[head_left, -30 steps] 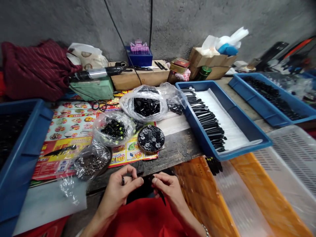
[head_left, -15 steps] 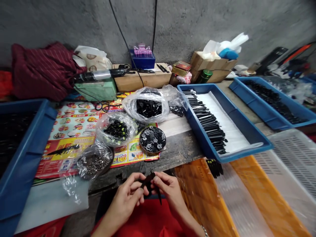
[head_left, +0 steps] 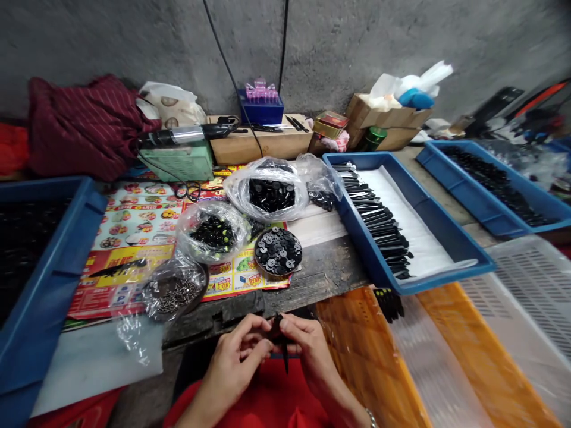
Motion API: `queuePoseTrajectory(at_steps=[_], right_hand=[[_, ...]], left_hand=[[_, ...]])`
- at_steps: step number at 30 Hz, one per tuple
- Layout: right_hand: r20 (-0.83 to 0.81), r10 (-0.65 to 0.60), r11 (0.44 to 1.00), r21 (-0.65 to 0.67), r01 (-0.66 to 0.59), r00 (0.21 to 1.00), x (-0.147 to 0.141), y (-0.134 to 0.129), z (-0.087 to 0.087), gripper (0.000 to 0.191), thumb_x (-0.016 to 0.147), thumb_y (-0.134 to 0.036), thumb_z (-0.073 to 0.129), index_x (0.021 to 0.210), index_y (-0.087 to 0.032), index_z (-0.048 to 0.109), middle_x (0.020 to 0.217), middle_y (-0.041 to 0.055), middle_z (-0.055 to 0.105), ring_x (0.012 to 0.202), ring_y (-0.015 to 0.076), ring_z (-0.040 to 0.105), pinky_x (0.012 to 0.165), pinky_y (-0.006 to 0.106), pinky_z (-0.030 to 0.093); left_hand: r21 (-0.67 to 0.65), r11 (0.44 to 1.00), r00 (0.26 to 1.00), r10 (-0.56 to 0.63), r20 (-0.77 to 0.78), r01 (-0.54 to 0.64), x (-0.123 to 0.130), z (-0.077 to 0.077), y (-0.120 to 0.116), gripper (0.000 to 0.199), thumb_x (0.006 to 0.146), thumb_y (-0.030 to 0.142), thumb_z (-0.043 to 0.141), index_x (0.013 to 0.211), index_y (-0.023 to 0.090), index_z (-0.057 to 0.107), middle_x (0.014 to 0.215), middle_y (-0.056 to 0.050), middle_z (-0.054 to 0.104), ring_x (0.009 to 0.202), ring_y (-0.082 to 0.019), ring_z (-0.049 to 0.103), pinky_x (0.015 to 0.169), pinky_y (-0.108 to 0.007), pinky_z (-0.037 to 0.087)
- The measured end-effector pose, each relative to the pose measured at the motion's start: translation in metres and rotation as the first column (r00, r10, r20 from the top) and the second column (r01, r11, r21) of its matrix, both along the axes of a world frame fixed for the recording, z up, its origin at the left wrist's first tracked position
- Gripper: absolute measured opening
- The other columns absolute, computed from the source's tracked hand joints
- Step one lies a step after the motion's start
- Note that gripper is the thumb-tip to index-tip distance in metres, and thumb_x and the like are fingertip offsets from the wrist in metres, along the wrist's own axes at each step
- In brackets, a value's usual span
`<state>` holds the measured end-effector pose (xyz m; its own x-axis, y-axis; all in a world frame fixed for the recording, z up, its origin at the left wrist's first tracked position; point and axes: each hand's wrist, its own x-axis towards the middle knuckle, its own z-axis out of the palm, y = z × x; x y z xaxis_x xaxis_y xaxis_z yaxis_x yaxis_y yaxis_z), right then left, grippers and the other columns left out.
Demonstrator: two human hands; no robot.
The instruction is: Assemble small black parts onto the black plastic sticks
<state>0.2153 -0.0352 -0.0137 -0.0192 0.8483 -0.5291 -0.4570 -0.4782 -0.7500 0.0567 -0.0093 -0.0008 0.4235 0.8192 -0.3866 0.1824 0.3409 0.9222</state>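
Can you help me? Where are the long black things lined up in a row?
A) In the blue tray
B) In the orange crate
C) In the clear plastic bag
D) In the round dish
A. The long black pieces lie side by side along the white sheet inside the blue tray.

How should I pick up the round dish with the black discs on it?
Hold the dish by its brown rim, coming from the near side, closest to you. Discs cover its top, so the rim is the part you can get your fingers on, and the plastic bag crowds its left side.
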Motion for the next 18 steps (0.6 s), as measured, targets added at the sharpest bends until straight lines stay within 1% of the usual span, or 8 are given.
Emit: queuePoseTrajectory(at_steps=[2, 5, 7, 10, 13, 16, 18], right_hand=[[0.008, -0.003, 1.0, -0.007, 0.003, 1.0, 0.0, 0.0, -0.001, 0.044, 0.068, -0.057, 0.077, 0.075, -0.014, 0.078, 0.075, 0.0056, 0.067, 0.066, 0.0184, 0.06, 0.062, 0.031, 0.053], [0.008, 0.005, 1.0, -0.027, -0.005, 1.0, 0.0, 0.001, -0.001, 0.046, 0.065, -0.058, 0.078, 0.072, -0.013, 0.076, 0.068, 0.0051, 0.068, 0.062, 0.0171, 0.06, 0.061, 0.029, 0.053], [0.017, 0.02, 0.999, -0.027, -0.019, 1.0, -0.001, 0.001, -0.001, 0.048, 0.064, -0.06, 0.079, 0.07, -0.012, 0.075, 0.066, 0.0059, 0.068, 0.059, 0.017, 0.062, 0.058, 0.027, 0.051], [0.038, 0.068, 0.998, 0.01, -0.068, 0.997, -0.002, 0.002, 0.0, 0.051, 0.064, -0.061, 0.078, 0.072, -0.011, 0.073, 0.063, 0.0063, 0.068, 0.055, 0.0161, 0.062, 0.053, 0.024, 0.049], [0.075, 0.142, 0.988, 0.058, -0.146, 0.987, -0.002, 0.002, 0.001, 0.05, 0.068, -0.06, 0.075, 0.075, -0.011, 0.073, 0.06, 0.0048, 0.067, 0.047, 0.0116, 0.058, 0.048, 0.02, 0.044], [0.117, 0.2, 0.973, 0.091, -0.211, 0.973, -0.001, 0.002, 0.003, 0.049, 0.073, -0.06, 0.071, 0.071, -0.011, 0.071, 0.058, 0.0031, 0.065, 0.042, 0.0078, 0.052, 0.043, 0.018, 0.038], [0.105, 0.244, 0.963, 0.091, -0.254, 0.964, 0.001, 0.003, 0.003, 0.048, 0.074, -0.059, 0.07, 0.067, -0.011, 0.069, 0.057, 0.002, 0.064, 0.04, 0.0073, 0.05, 0.041, 0.018, 0.038]], left_hand=[[0.064, 0.998, 0.999, 0.015, -0.036, -0.013, -0.001, 0.0, 0.002, 0.01, 0.081, 0.027, 0.063, 0.087, 0.019, 0.061, 0.078, -0.003, 0.069, 0.071, -0.018, 0.067, 0.063, -0.024, 0.054], [0.112, 0.991, 0.997, 0.073, -0.036, -0.068, -0.003, 0.0, 0.006, 0.008, 0.079, 0.026, 0.065, 0.084, 0.02, 0.063, 0.076, -0.001, 0.068, 0.069, -0.017, 0.066, 0.064, -0.022, 0.053], [0.09, 0.991, 0.995, 0.1, 0.006, -0.101, -0.003, 0.0, 0.009, 0.011, 0.078, 0.026, 0.066, 0.088, 0.02, 0.064, 0.075, 0.001, 0.068, 0.068, -0.016, 0.065, 0.063, -0.021, 0.053], [0.038, 0.993, 0.992, 0.113, 0.053, -0.115, -0.004, 0.002, 0.014, 0.017, 0.076, 0.026, 0.068, 0.092, 0.021, 0.066, 0.074, 0.001, 0.067, 0.066, -0.015, 0.063, 0.059, -0.02, 0.051], [0.024, 0.995, 0.995, 0.092, 0.046, -0.093, -0.005, 0.003, 0.019, 0.011, 0.075, 0.025, 0.068, 0.084, 0.019, 0.069, 0.072, 0.001, 0.067, 0.061, -0.014, 0.06, 0.056, -0.02, 0.048], [0.022, 0.999, 0.999, 0.035, 0.022, -0.035, -0.008, 0.003, 0.022, 0.008, 0.075, 0.025, 0.067, 0.076, 0.017, 0.069, 0.066, 0.002, 0.064, 0.055, -0.012, 0.053, 0.053, -0.02, 0.043], [0.001, 1.0, 1.0, -0.001, 0.027, 0.001, -0.01, 0.002, 0.023, 0.009, 0.075, 0.026, 0.067, 0.073, 0.017, 0.068, 0.061, 0.002, 0.061, 0.053, -0.011, 0.049, 0.051, -0.02, 0.04]])
